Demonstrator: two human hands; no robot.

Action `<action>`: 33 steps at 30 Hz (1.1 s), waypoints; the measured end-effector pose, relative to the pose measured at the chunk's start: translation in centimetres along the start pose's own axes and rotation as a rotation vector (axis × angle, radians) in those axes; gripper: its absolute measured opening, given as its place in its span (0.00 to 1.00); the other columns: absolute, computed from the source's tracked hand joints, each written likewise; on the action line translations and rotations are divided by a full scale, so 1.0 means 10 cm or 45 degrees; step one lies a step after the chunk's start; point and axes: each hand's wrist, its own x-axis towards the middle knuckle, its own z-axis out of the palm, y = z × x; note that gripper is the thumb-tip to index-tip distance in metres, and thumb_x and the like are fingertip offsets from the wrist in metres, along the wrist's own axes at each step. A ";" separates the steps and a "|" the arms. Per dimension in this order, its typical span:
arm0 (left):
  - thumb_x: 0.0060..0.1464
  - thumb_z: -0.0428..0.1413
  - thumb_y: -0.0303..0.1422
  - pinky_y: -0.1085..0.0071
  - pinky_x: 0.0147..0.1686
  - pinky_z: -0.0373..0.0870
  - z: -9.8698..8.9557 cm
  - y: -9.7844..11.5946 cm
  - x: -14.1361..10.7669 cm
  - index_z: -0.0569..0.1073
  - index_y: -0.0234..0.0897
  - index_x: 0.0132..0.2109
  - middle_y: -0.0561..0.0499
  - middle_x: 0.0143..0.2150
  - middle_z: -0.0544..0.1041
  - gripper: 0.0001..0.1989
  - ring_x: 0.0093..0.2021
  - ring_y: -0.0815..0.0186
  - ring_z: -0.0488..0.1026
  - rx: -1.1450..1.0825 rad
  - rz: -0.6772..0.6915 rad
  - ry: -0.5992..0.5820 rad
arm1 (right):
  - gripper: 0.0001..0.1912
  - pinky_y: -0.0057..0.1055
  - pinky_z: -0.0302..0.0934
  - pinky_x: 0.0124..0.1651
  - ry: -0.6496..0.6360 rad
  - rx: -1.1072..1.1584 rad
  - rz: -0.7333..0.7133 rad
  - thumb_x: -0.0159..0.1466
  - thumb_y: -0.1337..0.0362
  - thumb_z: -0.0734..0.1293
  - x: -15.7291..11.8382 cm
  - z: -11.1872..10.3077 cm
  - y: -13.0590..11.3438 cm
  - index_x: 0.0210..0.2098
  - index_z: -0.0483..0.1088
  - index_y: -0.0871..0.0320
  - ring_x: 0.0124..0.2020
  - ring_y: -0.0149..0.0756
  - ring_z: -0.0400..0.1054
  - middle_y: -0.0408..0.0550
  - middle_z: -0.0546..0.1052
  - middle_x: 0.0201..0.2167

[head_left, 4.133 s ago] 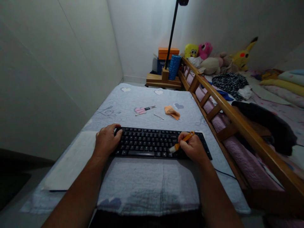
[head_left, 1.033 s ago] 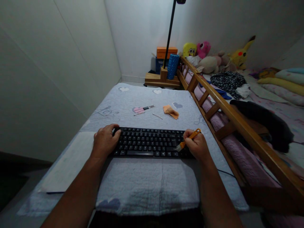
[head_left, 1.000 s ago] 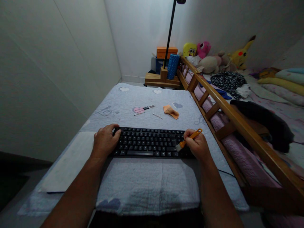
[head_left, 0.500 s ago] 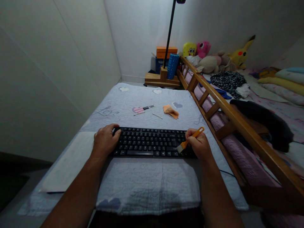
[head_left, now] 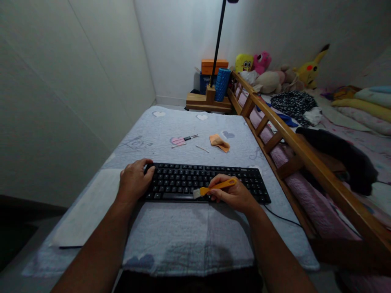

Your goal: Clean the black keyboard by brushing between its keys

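Left hand (head_left: 134,181) curled on keyboard's (head_left: 180,183) left end. Right hand (head_left: 230,193) closed round brush (head_left: 215,188), bristles by spacebar. Keyboard spans the surface's (head_left: 189,236) middle, bare cloth toward near edge. Beyond: swabs (head_left: 202,149), orange cloth (head_left: 219,143), open room to far edge.

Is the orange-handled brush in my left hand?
No, the right hand holds the orange-handled brush, while the left hand rests on the black keyboard.
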 end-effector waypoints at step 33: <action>0.61 0.46 0.42 0.51 0.57 0.68 0.00 0.00 -0.01 0.77 0.37 0.54 0.40 0.54 0.81 0.23 0.56 0.46 0.75 -0.004 -0.004 0.009 | 0.03 0.27 0.54 0.27 0.285 -0.235 -0.142 0.57 0.64 0.65 -0.04 -0.21 -0.03 0.27 0.67 0.56 0.24 0.31 0.62 0.41 0.68 0.23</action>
